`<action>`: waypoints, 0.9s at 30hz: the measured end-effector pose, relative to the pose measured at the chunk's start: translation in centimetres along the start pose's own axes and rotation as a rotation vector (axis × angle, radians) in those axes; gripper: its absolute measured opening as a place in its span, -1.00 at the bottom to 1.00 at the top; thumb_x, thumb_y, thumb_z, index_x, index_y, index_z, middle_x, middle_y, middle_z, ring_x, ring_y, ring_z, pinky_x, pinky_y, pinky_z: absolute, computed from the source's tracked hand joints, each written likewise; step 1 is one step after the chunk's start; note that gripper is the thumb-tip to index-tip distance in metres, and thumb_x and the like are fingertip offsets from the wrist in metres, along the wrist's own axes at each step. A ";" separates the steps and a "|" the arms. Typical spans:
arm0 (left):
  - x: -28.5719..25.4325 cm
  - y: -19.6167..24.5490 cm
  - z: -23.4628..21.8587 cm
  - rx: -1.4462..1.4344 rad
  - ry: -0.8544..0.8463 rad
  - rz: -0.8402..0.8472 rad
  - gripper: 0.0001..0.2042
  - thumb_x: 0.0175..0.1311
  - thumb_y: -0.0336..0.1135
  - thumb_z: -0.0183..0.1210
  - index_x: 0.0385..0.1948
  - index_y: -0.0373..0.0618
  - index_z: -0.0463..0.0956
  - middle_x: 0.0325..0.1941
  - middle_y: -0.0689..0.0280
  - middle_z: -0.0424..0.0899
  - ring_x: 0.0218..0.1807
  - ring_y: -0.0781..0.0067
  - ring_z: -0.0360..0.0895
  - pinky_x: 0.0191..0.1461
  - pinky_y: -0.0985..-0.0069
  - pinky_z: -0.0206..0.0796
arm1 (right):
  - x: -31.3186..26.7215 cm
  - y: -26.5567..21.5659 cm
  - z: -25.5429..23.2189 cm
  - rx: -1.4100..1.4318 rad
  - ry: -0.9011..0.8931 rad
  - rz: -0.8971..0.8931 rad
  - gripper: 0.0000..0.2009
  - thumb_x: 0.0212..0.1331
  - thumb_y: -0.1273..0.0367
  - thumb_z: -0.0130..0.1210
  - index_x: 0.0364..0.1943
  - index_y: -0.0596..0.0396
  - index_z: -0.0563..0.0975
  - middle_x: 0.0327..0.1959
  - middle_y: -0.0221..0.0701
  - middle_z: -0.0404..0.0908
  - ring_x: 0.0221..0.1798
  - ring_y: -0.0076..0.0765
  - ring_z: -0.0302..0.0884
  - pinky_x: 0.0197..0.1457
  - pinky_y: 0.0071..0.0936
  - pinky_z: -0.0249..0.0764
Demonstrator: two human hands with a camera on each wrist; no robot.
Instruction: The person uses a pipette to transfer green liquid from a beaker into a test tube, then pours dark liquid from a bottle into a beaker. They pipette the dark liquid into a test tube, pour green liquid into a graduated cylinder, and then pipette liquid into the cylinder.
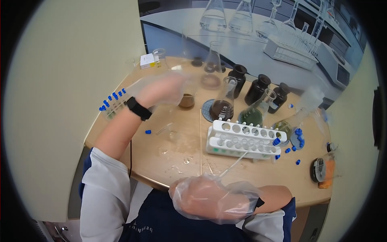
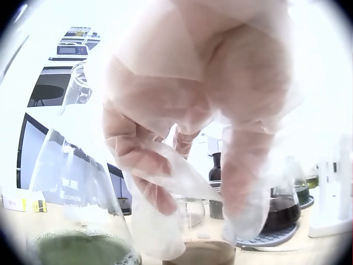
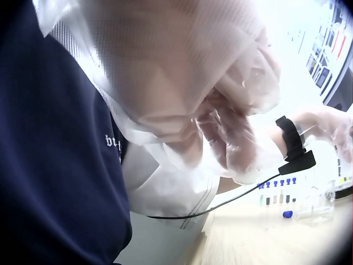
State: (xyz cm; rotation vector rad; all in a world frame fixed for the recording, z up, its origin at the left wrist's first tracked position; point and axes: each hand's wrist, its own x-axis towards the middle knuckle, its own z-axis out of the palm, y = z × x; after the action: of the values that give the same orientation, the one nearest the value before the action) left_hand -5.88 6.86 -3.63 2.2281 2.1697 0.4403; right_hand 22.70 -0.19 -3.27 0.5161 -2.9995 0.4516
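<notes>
My left hand [image 1: 167, 88], in a loose clear plastic glove, reaches over the left side of the table. Its thumb and fingers [image 2: 245, 193] come down on either side of a glass beaker [image 1: 186, 101] with brown liquid, gripping it near the top. Close to my body, the gloved right hand [image 1: 213, 197] has curled fingers around a thin translucent dropper [image 1: 234, 163]. Its stem points up toward a white test tube rack [image 1: 244, 141] with several tubes; the glove hides its other end. Beside the left hand stands a conical flask with green liquid [image 2: 77, 248].
Conical flasks with dark brown liquid [image 1: 221, 109] and green liquid [image 1: 250, 115] stand behind the rack, with dark bottles [image 1: 258, 90] farther back. Blue caps [image 1: 298, 139] lie at right. A rack of blue-capped tubes [image 1: 115, 103] is at left. Wet spots [image 1: 186, 160] mark the table.
</notes>
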 end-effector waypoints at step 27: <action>-0.2 5.2 -9.0 -0.327 -0.166 -0.043 -0.47 -0.38 -0.36 0.36 -0.18 -0.22 0.51 -0.37 0.27 0.49 -0.35 0.41 0.41 -0.24 0.52 0.30 | -0.1 0.1 1.5 -0.085 0.050 0.085 -0.76 -0.26 0.50 0.12 -0.42 0.31 0.42 -0.57 -0.23 0.44 -0.54 -0.18 0.50 -0.57 -0.33 0.40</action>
State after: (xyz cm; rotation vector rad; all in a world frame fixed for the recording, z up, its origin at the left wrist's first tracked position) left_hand -2.56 4.68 6.03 1.9654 1.9019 0.5423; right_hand 22.73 -0.52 -4.73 0.3665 -2.9854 0.3357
